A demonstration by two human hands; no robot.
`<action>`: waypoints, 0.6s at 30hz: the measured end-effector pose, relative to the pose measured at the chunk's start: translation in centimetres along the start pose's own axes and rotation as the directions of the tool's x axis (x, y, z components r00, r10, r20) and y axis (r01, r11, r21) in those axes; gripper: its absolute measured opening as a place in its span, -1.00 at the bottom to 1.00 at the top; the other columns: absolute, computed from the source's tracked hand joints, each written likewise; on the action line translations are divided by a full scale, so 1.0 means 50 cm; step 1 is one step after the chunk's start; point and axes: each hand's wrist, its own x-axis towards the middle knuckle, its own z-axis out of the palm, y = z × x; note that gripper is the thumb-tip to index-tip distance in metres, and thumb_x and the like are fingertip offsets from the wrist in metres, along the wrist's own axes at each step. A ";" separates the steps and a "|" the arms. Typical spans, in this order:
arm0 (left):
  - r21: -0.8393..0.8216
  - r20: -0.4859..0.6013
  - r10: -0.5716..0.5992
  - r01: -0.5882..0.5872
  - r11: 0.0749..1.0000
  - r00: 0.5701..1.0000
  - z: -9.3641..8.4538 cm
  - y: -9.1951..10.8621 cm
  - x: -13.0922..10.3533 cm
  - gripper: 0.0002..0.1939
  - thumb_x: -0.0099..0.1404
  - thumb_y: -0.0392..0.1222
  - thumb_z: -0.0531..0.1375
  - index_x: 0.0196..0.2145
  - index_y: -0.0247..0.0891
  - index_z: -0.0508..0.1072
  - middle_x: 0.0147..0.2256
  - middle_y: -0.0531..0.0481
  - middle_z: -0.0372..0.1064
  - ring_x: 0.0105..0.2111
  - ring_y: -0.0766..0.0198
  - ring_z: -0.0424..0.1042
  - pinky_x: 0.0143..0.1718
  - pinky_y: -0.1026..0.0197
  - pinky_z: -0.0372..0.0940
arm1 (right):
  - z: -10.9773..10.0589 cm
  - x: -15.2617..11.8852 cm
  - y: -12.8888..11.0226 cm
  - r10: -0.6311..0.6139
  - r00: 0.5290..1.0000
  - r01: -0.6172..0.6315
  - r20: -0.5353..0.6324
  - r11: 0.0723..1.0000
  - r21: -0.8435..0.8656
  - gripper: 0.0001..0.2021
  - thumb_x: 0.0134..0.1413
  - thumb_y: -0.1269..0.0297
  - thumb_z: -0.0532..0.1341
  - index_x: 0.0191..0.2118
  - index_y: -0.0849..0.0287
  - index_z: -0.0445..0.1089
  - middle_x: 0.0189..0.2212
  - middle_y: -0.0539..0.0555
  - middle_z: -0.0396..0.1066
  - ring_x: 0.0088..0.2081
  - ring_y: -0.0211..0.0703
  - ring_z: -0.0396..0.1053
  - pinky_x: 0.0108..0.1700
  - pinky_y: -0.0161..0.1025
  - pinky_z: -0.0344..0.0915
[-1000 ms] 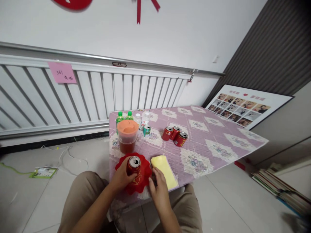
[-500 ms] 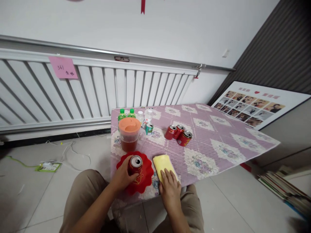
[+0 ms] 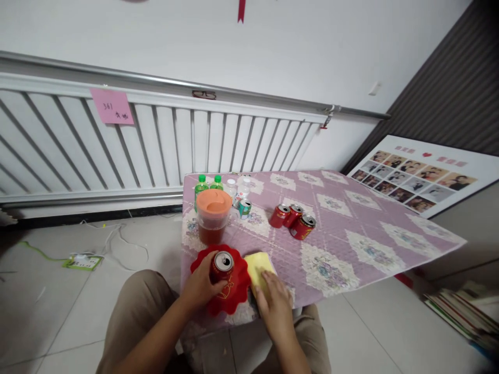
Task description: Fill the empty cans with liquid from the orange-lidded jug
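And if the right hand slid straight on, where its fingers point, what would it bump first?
Past the yellow cloth under it, the right hand would probably bump the teal can, though depth is unclear from this view.

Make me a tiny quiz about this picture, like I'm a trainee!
1. Which hand holds a red can?
2. What is the right hand on?
A) a pink note
B) a yellow cloth
C) a teal can
3. How many other red cans are grouped on the tablecloth, away from the hands?

Key: 1. The left hand. 2. B. 3. Three.
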 end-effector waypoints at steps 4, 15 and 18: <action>-0.001 -0.004 -0.001 0.001 1.000 1.000 -0.002 0.004 0.000 -0.18 0.06 -0.24 0.34 0.24 -0.17 0.14 0.22 -0.18 0.24 0.22 -0.01 0.27 0.27 -0.07 0.14 | -0.030 0.107 -0.038 0.085 0.994 -0.102 0.068 0.946 0.306 -0.54 0.18 0.05 0.13 0.11 0.18 0.38 0.10 0.26 0.42 0.13 0.09 0.36 0.18 0.07 0.23; -0.015 0.015 -0.038 0.038 0.999 0.999 -0.008 0.024 0.000 -0.19 0.06 -0.24 0.31 0.25 -0.19 0.14 0.22 -0.17 0.25 0.21 0.01 0.27 0.27 -0.05 0.14 | 0.076 0.354 -0.154 0.188 0.951 -0.310 0.247 0.597 0.740 -0.53 -0.02 -0.16 0.26 -0.10 0.07 0.45 -0.11 0.13 0.53 -0.06 0.00 0.44 -0.03 -0.08 0.34; -0.016 0.027 -0.056 0.057 0.998 0.998 -0.009 0.028 0.002 -0.18 0.06 -0.23 0.31 0.26 -0.18 0.13 0.21 -0.17 0.25 0.21 0.01 0.27 0.27 -0.04 0.13 | 0.104 0.377 -0.166 0.173 0.942 -0.335 0.289 0.554 0.762 -0.53 -0.08 -0.26 0.26 -0.38 0.11 0.44 -0.41 0.04 0.50 -0.31 -0.11 0.42 -0.23 -0.19 0.33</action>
